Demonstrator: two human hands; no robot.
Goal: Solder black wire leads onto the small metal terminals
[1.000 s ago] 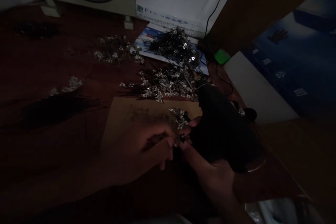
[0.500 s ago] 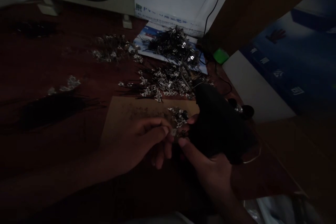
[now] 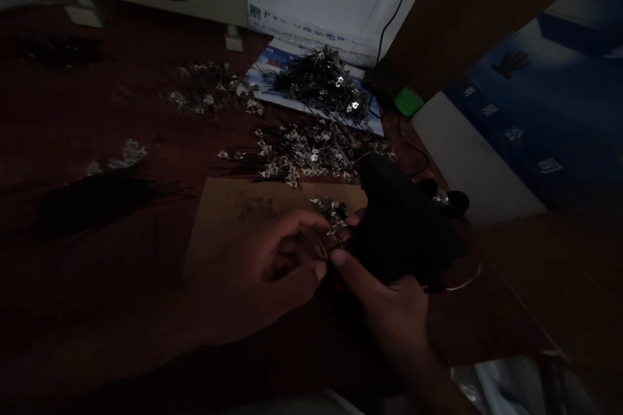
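A left hand (image 3: 257,279) and a right hand (image 3: 394,311) are seen, and both are bare, with short, round nails. The left arm (image 3: 111,331) and the right arm (image 3: 433,369) are bare too, and they fade into the dark near the bottom edge of the view. A pale strip (image 3: 292,406) is seen at that bottom edge, but too little of it is shown to tell if it is worn.
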